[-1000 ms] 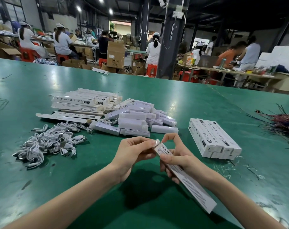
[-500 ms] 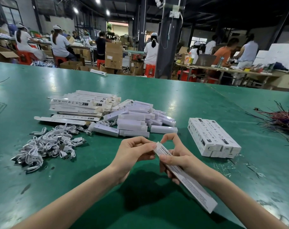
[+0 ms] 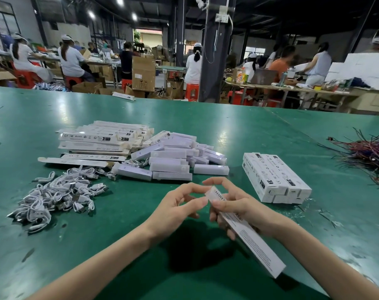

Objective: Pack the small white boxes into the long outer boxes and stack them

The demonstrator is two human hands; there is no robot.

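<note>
Grip: right hand (image 3: 238, 211) on long outer box (image 3: 255, 237). Just ahead: bare table (image 3: 141, 191) strip, passable. Beyond strip: small white boxes (image 3: 173, 163) pile blocks. Right: packed box stack (image 3: 275, 178), near. Left: cable heap (image 3: 56, 195), well apart, open lane between. Far right: wire bundle (image 3: 366, 152).

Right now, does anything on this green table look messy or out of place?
Nothing looks damaged. The small white boxes lie in a jumbled heap, unlike the neat stack on the right, and thin scraps litter the table beside it.
</note>
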